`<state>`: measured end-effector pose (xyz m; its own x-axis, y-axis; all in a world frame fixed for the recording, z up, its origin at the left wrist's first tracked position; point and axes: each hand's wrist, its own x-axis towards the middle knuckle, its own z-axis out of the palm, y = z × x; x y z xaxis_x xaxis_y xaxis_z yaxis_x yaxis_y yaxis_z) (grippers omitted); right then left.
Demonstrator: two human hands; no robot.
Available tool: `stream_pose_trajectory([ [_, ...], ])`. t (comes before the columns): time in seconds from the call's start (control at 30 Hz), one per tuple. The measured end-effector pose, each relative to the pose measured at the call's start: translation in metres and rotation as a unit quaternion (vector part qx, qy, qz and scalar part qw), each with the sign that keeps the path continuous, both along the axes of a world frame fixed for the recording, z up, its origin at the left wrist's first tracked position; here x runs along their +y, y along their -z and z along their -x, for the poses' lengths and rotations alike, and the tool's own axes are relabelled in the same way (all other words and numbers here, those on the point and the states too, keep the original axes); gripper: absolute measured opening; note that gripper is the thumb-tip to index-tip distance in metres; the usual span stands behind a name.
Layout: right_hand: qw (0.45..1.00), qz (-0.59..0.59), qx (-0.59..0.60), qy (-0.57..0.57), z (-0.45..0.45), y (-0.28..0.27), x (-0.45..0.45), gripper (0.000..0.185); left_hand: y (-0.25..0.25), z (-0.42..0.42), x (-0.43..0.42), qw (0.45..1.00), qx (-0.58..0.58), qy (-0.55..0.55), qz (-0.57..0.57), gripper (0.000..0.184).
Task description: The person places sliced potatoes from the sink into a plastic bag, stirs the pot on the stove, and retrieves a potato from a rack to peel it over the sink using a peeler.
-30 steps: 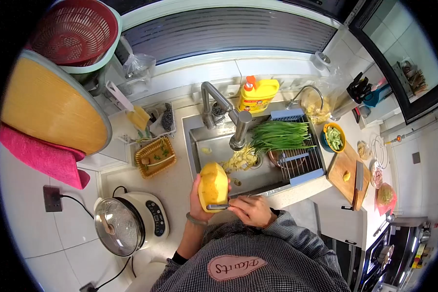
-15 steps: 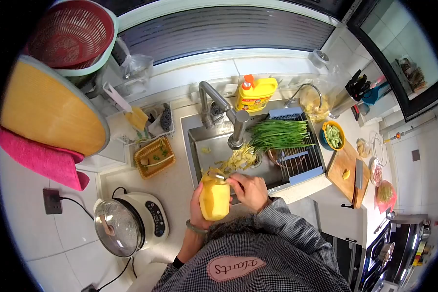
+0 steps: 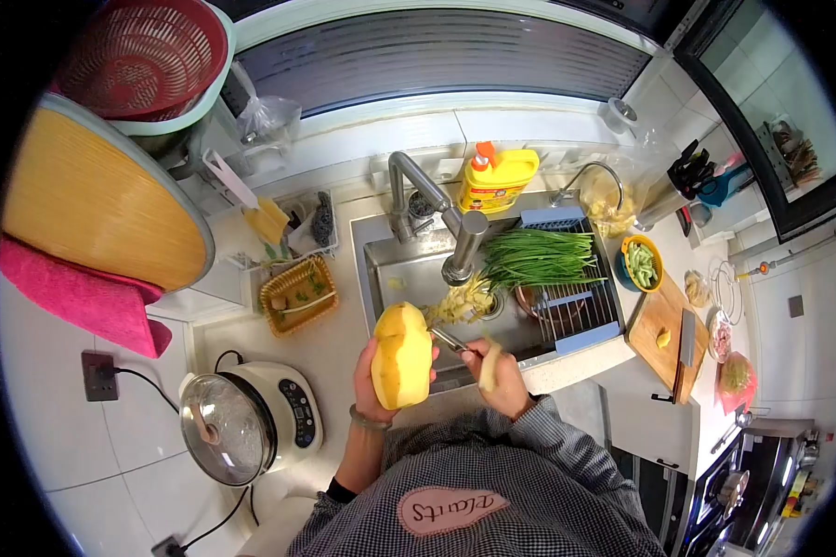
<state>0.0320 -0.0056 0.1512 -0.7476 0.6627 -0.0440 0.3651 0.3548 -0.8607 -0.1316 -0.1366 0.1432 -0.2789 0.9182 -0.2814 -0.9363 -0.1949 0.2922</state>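
Note:
A large yellow potato [image 3: 400, 357], mostly peeled with some darker skin down its face, rests upright in my left hand [image 3: 369, 381], whose fingers wrap round its side. My right hand [image 3: 503, 381] is closed round the handle of a metal peeler [image 3: 450, 340], the blade end just right of the potato and apart from it. A pale strip of peel [image 3: 489, 368] hangs over the right fingers. Beyond both hands, a heap of peelings [image 3: 464, 299] lies in the steel sink [image 3: 381, 269].
Green stalks [image 3: 541, 257] lie on a rack [image 3: 581, 320] over the sink's right side, near the faucet [image 3: 464, 243]. Rightward are a bowl [image 3: 641, 263] and a cutting board with a knife [image 3: 685, 339]. At left stand a wicker basket [image 3: 297, 297] and an electric pot [image 3: 279, 418].
The peeler has gone from the potato's near end to its far end, then off to the right. A peel strip now hangs at my right hand. The potato has turned in my left hand.

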Motion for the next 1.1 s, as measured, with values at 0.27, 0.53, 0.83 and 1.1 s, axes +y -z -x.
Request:
stream_pose_trajectory([
  [0.27, 0.988, -0.081, 0.056, -0.119, 0.005, -0.031, -0.017, 0.017, 0.004, -0.003, 0.020, 0.997, 0.049, -0.026, 0.044, 0.058],
  [0.53, 0.972, -0.194, 0.030, -0.131, 0.012, -0.020, -0.013, 0.013, 0.009, -0.012, 0.024, 0.991, 0.026, -0.078, 0.107, 0.047],
  [0.83, 0.967, -0.202, -0.153, -0.039, 0.036, 0.049, 0.046, 0.019, -0.004, -0.025, 0.013, 0.994, 0.026, -0.013, 0.108, 0.055],
  [1.1, 0.990, 0.080, 0.039, -0.110, 0.019, -0.006, 0.004, 0.021, 0.017, -0.011, 0.021, 0.972, 0.109, -0.121, 0.170, 0.050],
])
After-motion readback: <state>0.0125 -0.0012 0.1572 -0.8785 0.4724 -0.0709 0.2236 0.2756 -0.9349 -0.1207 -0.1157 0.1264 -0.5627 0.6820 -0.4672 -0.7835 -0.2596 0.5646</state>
